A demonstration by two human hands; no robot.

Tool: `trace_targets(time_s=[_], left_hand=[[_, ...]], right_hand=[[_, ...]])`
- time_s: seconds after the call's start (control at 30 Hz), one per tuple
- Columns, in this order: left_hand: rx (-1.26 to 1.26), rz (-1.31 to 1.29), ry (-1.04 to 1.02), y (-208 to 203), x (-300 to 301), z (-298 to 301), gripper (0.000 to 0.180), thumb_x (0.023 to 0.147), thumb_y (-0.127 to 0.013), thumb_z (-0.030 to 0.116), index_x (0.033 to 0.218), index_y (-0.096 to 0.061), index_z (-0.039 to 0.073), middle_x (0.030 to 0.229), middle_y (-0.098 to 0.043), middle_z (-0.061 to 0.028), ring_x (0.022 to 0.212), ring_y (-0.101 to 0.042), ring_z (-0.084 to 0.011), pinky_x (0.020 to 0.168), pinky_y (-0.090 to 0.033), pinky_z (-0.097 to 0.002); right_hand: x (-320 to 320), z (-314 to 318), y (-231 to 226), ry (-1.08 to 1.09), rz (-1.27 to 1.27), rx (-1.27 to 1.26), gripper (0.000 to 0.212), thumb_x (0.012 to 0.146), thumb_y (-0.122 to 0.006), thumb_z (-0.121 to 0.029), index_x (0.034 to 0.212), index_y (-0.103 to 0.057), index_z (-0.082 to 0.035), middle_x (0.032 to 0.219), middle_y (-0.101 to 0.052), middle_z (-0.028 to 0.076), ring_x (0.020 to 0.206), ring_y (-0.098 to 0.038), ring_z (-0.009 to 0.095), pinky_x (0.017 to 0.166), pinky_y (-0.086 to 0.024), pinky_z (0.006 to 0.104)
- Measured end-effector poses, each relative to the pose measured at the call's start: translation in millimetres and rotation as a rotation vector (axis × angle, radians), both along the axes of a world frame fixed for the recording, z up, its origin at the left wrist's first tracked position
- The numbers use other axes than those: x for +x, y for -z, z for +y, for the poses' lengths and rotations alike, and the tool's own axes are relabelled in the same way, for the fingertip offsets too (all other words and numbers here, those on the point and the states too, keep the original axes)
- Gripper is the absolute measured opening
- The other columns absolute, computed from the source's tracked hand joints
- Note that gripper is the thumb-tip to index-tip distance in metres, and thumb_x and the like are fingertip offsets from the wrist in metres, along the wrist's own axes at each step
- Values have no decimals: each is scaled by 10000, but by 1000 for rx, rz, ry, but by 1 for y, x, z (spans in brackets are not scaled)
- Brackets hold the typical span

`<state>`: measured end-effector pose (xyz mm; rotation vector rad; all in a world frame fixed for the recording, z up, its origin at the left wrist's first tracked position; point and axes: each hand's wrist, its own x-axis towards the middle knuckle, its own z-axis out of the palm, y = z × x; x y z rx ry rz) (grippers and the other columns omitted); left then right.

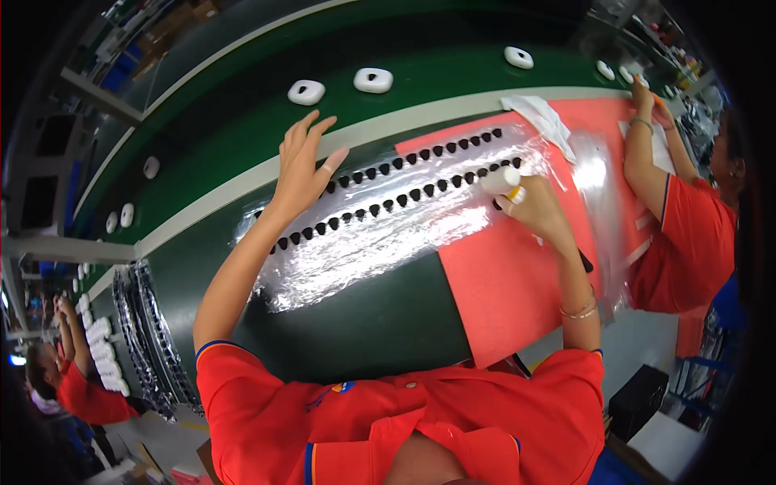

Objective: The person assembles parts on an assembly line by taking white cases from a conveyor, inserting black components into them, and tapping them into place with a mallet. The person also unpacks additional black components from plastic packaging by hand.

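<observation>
My left hand (303,166) reaches over the pale rail with its fingers stretched out and nothing in them. Just beyond its fingertips, on the green conveyor belt, lies a white rounded case (306,92) with a small black mark. A similar white case (373,80) lies to its right. My right hand (533,212) is closed round a small white bottle-like object (503,179) with a yellow band; its exact kind is unclear. Between and below my hands, clear plastic film (347,257) carries two long rows of small black pieces (402,200). The right hand is at the right end of the lower row.
A red mat (493,299) covers the right part of the dark green table (380,315). A white cloth (541,121) lies at its far edge. Black strips (149,323) hang at the left. Co-workers in red shirts (687,234) work at both sides.
</observation>
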<state>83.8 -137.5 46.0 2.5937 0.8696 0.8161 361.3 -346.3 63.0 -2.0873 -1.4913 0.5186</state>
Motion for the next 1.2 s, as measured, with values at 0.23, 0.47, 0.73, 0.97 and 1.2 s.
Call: trace_targets(time_s=[0.23, 0.47, 0.73, 0.97, 1.2], left_hand=[[31, -33, -498, 19, -122, 66, 522, 780, -601, 314, 1224, -421, 107, 1305, -343, -174, 1188, -322, -339, 973, -249, -416], [30, -59, -1066, 41, -222, 149, 703, 735, -651, 329, 1295, -306, 82, 1354, -199, -259, 1199, -275, -407, 946, -283, -469], [57, 79, -1143, 60, -245, 234, 498, 801, -550, 297, 1256, -386, 175, 1397, -121, -197, 1232, -223, -393, 859, -387, -507], [-92, 50, -1066, 69, -261, 279, 523, 791, -502, 341, 1281, -377, 208, 1320, -315, -200, 1126, -422, -365, 841, -415, -499], [-788, -213, -662, 0, -192, 173, 670, 588, -798, 269, 1059, -463, -69, 873, -580, -142, 726, -615, -209, 552, -533, -260]], right_hand=[[-24, -1, -23, -3, 174, 9, 198, 717, -620, -88, 886, -617, 14, 746, -636, 100, 661, -599, 166, 591, -461, 304], [-48, 28, -2, -155, 226, -80, 180, 716, -624, -105, 841, -596, 21, 569, -556, 46, 389, -469, 96, 344, -342, 242], [-55, 35, -4, -81, 258, -160, 148, 689, -643, -74, 801, -597, 12, 573, -555, 35, 381, -449, 79, 343, -336, 234], [-52, 31, 7, -171, 233, -5, 165, 690, -635, -75, 829, -613, 10, 600, -569, 40, 409, -471, 82, 370, -363, 238], [-57, 37, -9, -103, 117, -269, 225, 715, -659, -153, 898, -632, -25, 690, -627, 65, 575, -563, 146, 550, -453, 288]])
